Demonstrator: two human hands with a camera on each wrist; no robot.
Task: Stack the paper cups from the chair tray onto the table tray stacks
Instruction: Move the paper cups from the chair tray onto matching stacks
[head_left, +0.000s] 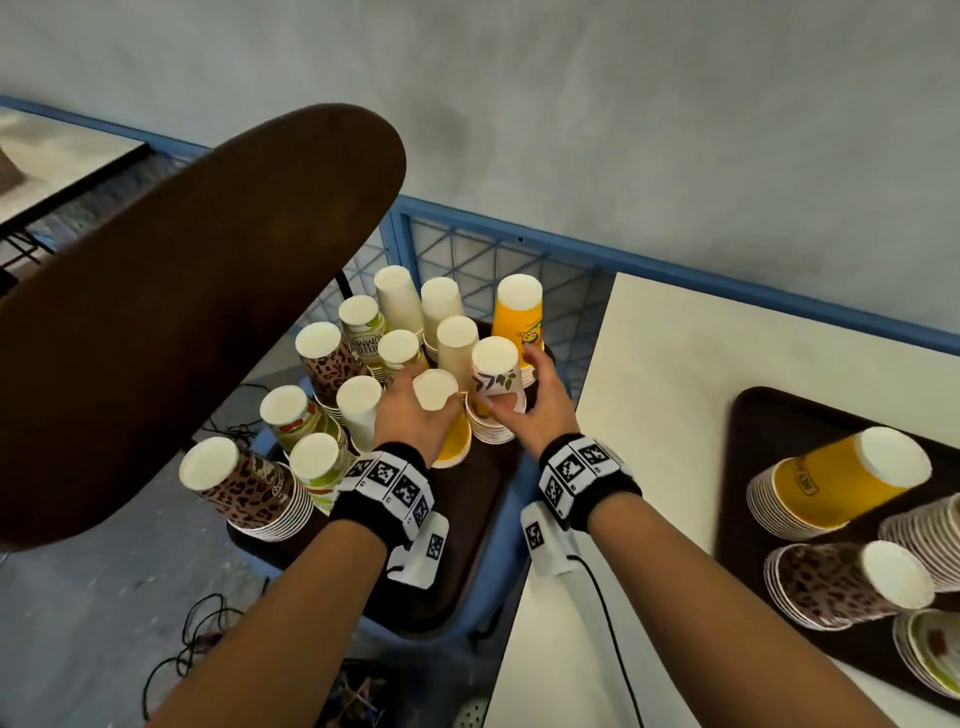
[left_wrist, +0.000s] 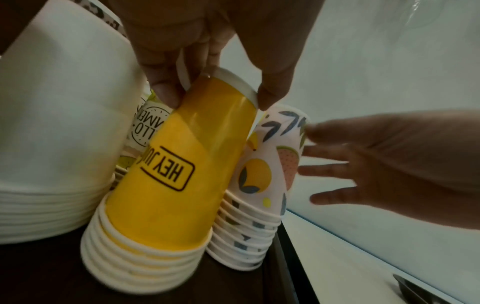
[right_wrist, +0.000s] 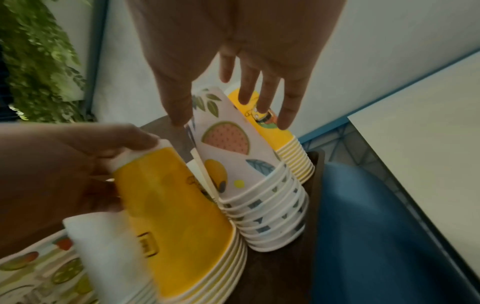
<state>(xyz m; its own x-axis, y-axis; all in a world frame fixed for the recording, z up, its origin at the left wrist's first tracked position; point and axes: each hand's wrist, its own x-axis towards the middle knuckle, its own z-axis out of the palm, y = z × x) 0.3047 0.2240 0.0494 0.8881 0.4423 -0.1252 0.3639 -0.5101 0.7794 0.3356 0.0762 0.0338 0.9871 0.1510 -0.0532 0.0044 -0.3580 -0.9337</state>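
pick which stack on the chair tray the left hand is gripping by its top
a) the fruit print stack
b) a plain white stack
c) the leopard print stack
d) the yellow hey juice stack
d: in the left wrist view the left hand pinches the upturned base of the yellow hey juice stack, while the fruit print stack beside it sits in front of the right hand, whose fingers are spread.
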